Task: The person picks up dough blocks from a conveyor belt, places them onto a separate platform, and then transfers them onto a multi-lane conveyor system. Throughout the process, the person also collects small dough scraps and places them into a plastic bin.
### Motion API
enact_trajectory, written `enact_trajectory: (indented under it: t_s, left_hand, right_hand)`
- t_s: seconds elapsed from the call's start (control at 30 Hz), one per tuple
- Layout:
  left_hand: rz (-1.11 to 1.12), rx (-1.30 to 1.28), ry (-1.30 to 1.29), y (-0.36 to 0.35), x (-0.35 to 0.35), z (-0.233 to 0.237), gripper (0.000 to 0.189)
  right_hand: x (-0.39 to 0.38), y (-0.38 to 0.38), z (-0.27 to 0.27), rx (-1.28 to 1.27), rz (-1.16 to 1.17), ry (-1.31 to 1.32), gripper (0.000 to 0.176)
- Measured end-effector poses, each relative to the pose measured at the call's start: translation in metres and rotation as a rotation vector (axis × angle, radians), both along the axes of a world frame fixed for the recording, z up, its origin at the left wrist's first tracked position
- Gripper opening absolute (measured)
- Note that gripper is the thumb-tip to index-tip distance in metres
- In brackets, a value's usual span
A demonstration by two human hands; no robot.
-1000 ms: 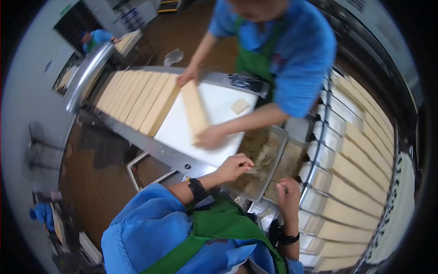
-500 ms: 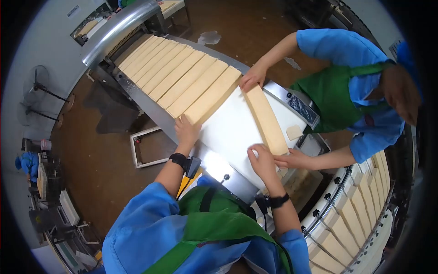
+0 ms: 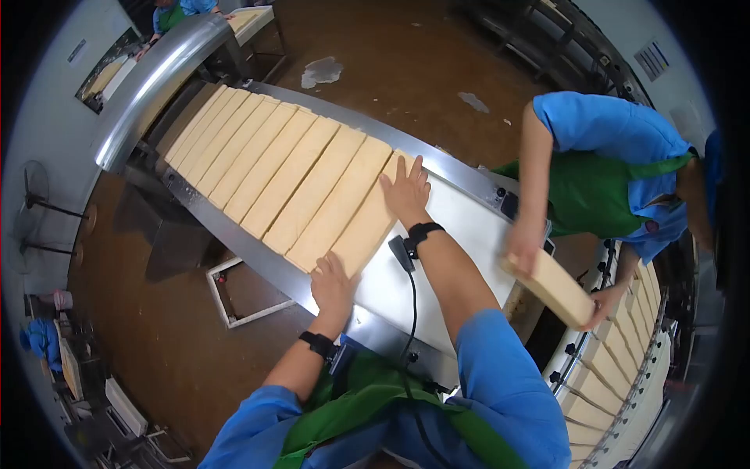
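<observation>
A row of pale, dough-like slabs (image 3: 285, 176) lies side by side on the white conveyor belt (image 3: 426, 250). Both my hands touch the slab at the near end of the row, the end slab (image 3: 366, 236). My right hand (image 3: 406, 194) rests on its far part with the fingers spread. At its near end, my left hand (image 3: 333, 288) lays its fingers over the edge; the thumb is hard to see. To the right, a co-worker's two hands hold a separate slab (image 3: 555, 291) off the belt.
A curved metal hood (image 3: 160, 94) spans the belt's far end. At lower right a curved conveyor (image 3: 617, 367) carries several slabs. The co-worker (image 3: 601, 172) stands across the belt at right. A white frame (image 3: 234, 316) is on the floor at left. A cable (image 3: 414, 313) hangs from my right wrist.
My right hand has moved up and left onto the end slab. The co-worker has carried the separate slab right, off the belt towards the curved conveyor. The view has shifted.
</observation>
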State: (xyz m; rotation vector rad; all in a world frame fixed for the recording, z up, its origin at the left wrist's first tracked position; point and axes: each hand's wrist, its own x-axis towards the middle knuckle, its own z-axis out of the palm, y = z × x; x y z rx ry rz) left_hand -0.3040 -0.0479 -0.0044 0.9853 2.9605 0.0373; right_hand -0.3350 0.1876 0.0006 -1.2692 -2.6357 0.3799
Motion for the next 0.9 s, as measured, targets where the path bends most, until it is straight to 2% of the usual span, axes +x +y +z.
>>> enact_trajectory:
  t_s: [0.17,0.27,0.37,0.47,0.57,0.6,0.63,0.67,0.77,0.83,0.9]
  left_hand:
    - [-0.004,-0.006,-0.05,-0.001,-0.001,-0.006,0.088]
    - [-0.029,0.088,-0.071,-0.003,0.001,-0.003,0.084]
    - [-0.167,0.23,-0.277,0.0,0.006,0.013,0.079]
    - [-0.443,0.388,-0.614,0.01,0.027,0.024,0.084]
    - [-0.467,0.251,-0.968,0.033,0.059,0.047,0.092]
    - [-0.646,0.192,-0.846,0.037,0.073,0.035,0.095]
    - [-0.577,0.066,-0.877,0.049,0.089,0.053,0.09]
    - [-0.595,0.1,-0.869,0.055,0.102,0.048,0.084]
    - [-0.765,0.251,-0.761,0.062,0.139,0.054,0.072]
    - [-0.914,0.349,-0.722,0.069,0.18,0.073,0.069]
    - [-1.067,0.415,-0.738,0.078,0.218,0.092,0.068]
  right_hand:
    - [-0.014,0.01,0.008,-0.21,-0.076,-0.12,0.065]
    - [0.011,0.014,0.03,-0.369,-0.238,-0.11,0.071]
    - [0.073,0.024,0.027,-0.32,-0.459,-0.054,0.079]
    - [0.159,0.034,0.05,-0.421,-0.698,-0.037,0.088]
    - [0.247,0.035,0.03,-0.138,-0.806,0.127,0.095]
    - [0.271,0.034,0.021,-0.158,-0.847,0.147,0.101]
    - [0.293,0.029,0.01,-0.172,-0.842,0.253,0.098]
    - [0.307,0.018,0.034,-0.197,-0.909,0.16,0.096]
    - [0.382,-0.014,0.043,-0.083,-1.078,0.555,0.079]
    - [0.434,-0.049,0.084,-0.014,-1.214,0.632,0.075]
    - [0.497,-0.085,0.107,0.123,-1.352,0.588,0.073]
